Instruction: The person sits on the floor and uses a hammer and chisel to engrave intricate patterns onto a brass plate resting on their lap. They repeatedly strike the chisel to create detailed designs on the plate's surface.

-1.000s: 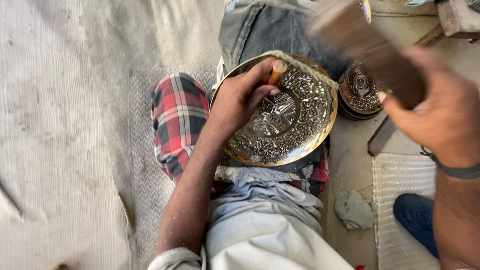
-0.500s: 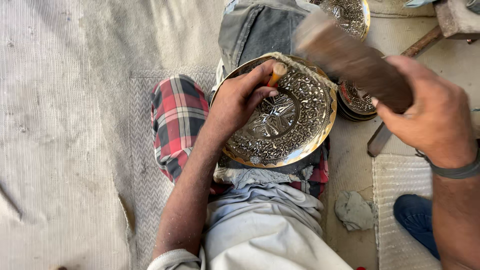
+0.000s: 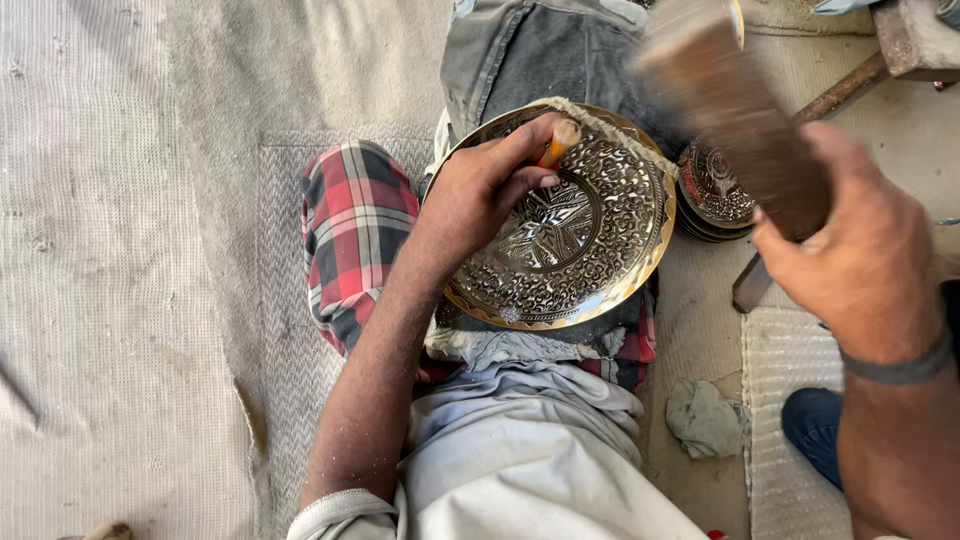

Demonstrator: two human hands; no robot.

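A round engraved metal plate (image 3: 600, 250) rests on my lap over a red plaid cloth (image 3: 350, 230). My left hand (image 3: 480, 190) lies on the plate's left side and grips a short orange-handled chisel (image 3: 558, 142), tip down on the engraved surface. My right hand (image 3: 860, 260) is raised at the right, closed around the handle of a wooden mallet (image 3: 730, 100), whose blurred head hangs above the plate's upper right edge.
A stack of similar engraved plates (image 3: 715, 195) sits just right of the lap. A crumpled grey rag (image 3: 705, 420) lies on the floor below it. Woven mats (image 3: 120, 280) cover the floor at left. A wooden-handled tool (image 3: 840, 90) lies at the top right.
The mallet in my right hand has swung left and down toward the chisel, then lifted again. My left hand and the chisel have stayed put on the plate.
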